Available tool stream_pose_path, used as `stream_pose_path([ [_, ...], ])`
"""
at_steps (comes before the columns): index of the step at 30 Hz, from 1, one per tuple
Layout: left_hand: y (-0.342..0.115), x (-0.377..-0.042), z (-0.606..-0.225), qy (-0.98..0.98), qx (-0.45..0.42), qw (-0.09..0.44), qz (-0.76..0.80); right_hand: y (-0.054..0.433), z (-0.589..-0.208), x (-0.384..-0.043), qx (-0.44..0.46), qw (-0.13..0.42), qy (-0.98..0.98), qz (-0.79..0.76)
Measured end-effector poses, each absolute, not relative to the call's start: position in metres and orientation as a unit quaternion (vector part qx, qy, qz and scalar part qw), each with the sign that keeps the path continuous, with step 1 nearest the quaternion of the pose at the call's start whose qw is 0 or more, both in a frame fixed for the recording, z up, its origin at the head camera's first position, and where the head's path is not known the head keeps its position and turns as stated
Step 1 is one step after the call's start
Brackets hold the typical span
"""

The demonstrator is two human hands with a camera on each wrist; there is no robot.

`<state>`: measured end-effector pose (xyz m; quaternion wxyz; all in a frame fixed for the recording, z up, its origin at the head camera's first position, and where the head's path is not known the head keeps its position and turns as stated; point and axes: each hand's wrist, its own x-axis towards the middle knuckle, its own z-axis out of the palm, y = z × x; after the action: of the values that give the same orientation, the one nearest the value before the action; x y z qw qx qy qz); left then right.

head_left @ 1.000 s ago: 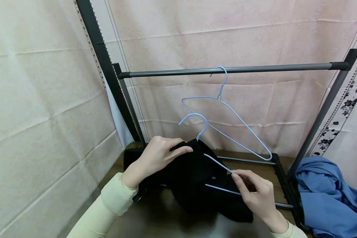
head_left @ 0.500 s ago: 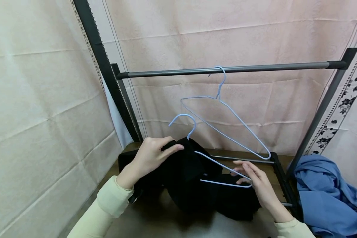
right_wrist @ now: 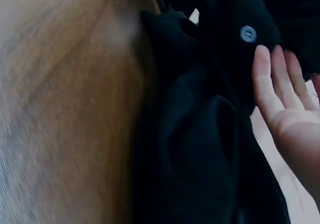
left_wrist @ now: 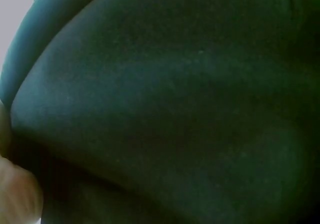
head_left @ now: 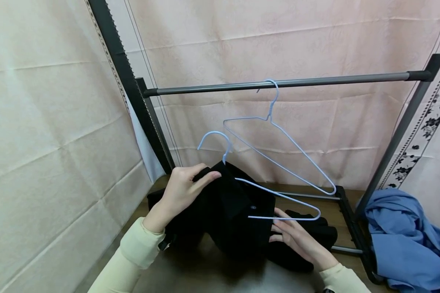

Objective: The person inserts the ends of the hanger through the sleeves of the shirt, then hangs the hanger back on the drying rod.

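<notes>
Your left hand (head_left: 183, 187) pinches black buttoned cloth garment (head_left: 225, 207) near light-blue wire hanger's (head_left: 262, 217) neck, above brown tabletop (head_left: 201, 280); right hand (head_left: 297, 238), fingers extended, at garment edge. Step: likely dressing hanger. Next: draw cloth over bare end.

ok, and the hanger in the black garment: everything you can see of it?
The hanger is light blue, thin, like coated wire. Its hook points up from the top of the black garment, off the rail. One side shows outside the cloth, sloping down to a rounded bend; the rest is hidden. The left hand pinches cloth near the hook. The right hand has fingers behind the lower bar; contact is unclear.
</notes>
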<state>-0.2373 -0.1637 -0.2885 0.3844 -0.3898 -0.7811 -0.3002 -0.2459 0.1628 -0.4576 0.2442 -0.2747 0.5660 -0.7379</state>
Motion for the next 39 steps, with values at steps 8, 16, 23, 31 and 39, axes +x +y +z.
stream_pose_path([
  [8,-0.169,-0.241,-0.294,-0.783,-0.366,0.37,-0.341,0.149,-0.457,-0.243,-0.234,0.231,0.597,-0.731],
  [16,-0.181,-0.243,-0.298,-0.814,-0.292,0.349,-0.36,0.15,-0.443,-0.24,-0.201,0.185,0.602,-0.751],
  [23,-0.193,-0.249,-0.307,-0.825,-0.253,0.35,-0.364,0.172,-0.43,-0.24,-0.221,0.123,0.586,-0.77],
  [31,-0.202,-0.254,-0.317,-0.833,-0.252,0.357,-0.34,0.184,-0.417,-0.238,-0.246,0.057,0.564,-0.786],
  [39,-0.211,-0.254,-0.322,-0.836,-0.308,0.342,-0.3,0.189,-0.408,-0.24,-0.242,0.041,0.576,-0.78],
])
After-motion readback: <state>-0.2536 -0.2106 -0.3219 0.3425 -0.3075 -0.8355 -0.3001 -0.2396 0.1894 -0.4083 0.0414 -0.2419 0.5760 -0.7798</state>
